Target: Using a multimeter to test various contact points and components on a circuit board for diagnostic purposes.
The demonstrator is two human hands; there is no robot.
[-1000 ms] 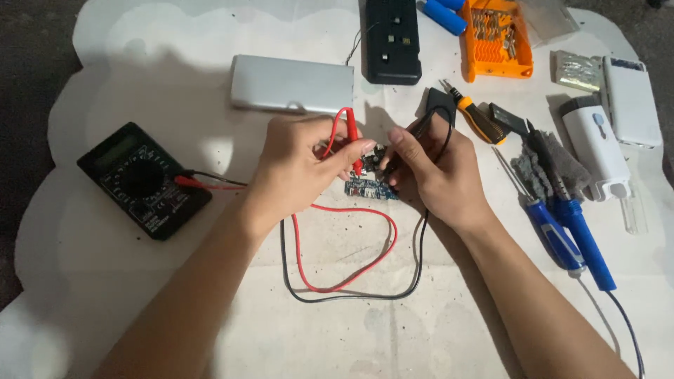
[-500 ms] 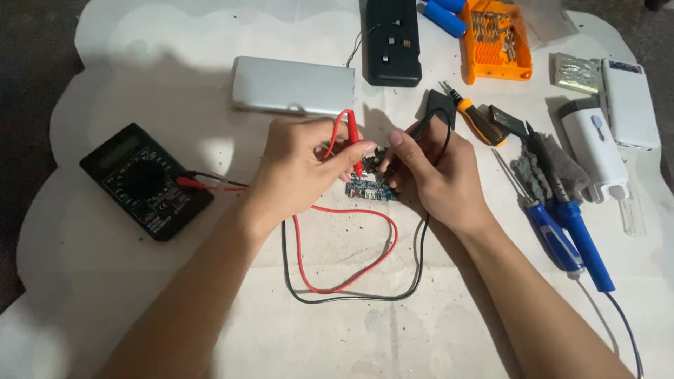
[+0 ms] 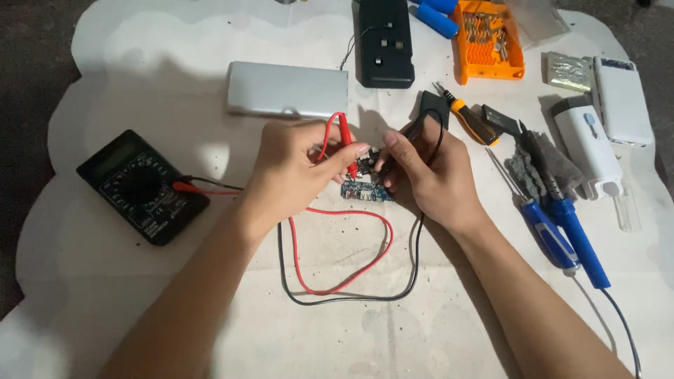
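In the head view, the left hand (image 3: pixel 298 172) sits just left of the frame's centre, its fingers pinched together on a red probe (image 3: pixel 346 144) that slants down toward a small blue circuit board (image 3: pixel 366 188). The right hand (image 3: pixel 428 175) lies just right of centre, its fingers closed on a black probe (image 3: pixel 414 130), whose tip also points down at the board. The board rests on the white table covering (image 3: pixel 175 84) between the two hands, near the middle of the frame, partly hidden by the fingertips; whether either probe tip touches it cannot be told.

A red lead (image 3: pixel 337 288) and a black lead (image 3: pixel 351 298) loop below the hands in the lower middle of the frame and run left to a black multimeter (image 3: pixel 140 186) lying flat at the left edge of the covering.

Above the hands, a flat silver case (image 3: pixel 286 90) lies in the upper middle, and a black rectangular device (image 3: pixel 384 42) stands beyond it at the top. To its right, an orange tray of bits (image 3: pixel 488 38) occupies the upper right. An orange-handled screwdriver (image 3: pixel 469 121) lies just beyond the right hand. Further right, two blue-handled tools (image 3: pixel 562 231) lie side by side, with a grey cloth (image 3: pixel 537 165) over their upper ends. A white oblong device (image 3: pixel 586 147) and a white box (image 3: pixel 621 98) rest near the right edge.
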